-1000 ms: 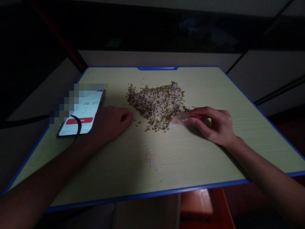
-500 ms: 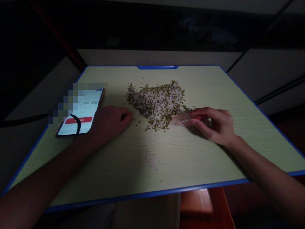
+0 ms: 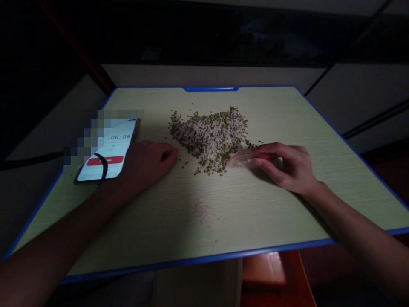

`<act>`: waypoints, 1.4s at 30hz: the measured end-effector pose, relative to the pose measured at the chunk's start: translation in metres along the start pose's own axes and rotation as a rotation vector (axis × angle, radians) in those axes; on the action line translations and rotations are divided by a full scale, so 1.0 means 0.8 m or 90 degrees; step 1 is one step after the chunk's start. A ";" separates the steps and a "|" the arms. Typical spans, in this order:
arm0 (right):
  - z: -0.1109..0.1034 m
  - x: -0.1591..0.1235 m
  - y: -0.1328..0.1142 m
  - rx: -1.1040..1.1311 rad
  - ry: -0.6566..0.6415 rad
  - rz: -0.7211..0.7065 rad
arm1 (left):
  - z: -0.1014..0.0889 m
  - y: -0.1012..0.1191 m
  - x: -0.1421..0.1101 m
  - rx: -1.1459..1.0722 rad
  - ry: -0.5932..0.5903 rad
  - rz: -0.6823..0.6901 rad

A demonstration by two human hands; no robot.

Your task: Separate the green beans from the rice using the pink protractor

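Left hand (image 3: 149, 161) curled in a loose fist; can't tell if anything's inside. Green-and-white grain pile (image 3: 211, 136) sits between the 2 hands, reaching farther out. Clear red-edged piece (image 3: 240, 160) at its near-right edge, pinched in right hand (image 3: 289, 168).

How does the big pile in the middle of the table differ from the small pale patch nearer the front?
The pile spreads wide; the patch is far smaller. The pile mixes green bits with pale ones, while the patch looks mostly pale and finer. The right hand's clear piece is at the pile's edge, well away from the patch. Both lie loose on the table.
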State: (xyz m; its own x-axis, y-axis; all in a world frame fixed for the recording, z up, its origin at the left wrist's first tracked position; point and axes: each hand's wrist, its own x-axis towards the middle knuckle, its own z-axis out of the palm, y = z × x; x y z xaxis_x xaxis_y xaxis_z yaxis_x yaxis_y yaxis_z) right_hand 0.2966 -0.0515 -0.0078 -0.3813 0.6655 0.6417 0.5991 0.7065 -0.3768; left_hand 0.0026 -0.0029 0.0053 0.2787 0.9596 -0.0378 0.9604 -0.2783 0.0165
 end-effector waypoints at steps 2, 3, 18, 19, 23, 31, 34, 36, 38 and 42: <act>0.000 0.000 0.000 -0.001 -0.002 -0.004 | -0.001 0.000 0.000 0.002 -0.008 -0.006; -0.001 0.000 0.000 -0.001 -0.003 -0.005 | -0.002 0.000 0.000 0.004 -0.012 -0.007; -0.001 0.000 0.000 0.010 -0.011 -0.007 | -0.001 0.000 0.000 0.008 -0.013 -0.004; -0.001 0.000 0.000 0.010 -0.012 -0.005 | -0.002 0.000 0.000 0.011 -0.017 -0.005; -0.001 0.001 0.000 0.017 -0.017 -0.003 | -0.002 0.000 -0.001 0.007 -0.004 0.001; -0.002 0.000 0.000 0.014 -0.022 0.017 | -0.001 -0.001 -0.001 -0.001 0.001 0.004; -0.002 -0.001 0.000 0.015 -0.024 0.020 | -0.001 0.000 -0.001 0.001 0.001 -0.002; -0.002 -0.001 0.000 0.014 -0.026 0.024 | -0.001 0.000 -0.002 -0.003 -0.001 -0.002; -0.003 -0.002 0.000 0.017 -0.028 0.017 | -0.002 0.001 -0.002 -0.009 -0.002 0.001; -0.004 -0.001 0.001 0.028 -0.026 -0.017 | -0.009 0.004 -0.005 -0.031 -0.011 -0.004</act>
State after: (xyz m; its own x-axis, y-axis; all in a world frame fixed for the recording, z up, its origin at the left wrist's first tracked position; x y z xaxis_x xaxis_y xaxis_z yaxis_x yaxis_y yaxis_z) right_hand 0.2994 -0.0526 -0.0067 -0.4257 0.6544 0.6249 0.5570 0.7338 -0.3890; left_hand 0.0043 -0.0074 0.0126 0.2733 0.9603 -0.0558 0.9608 -0.2697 0.0648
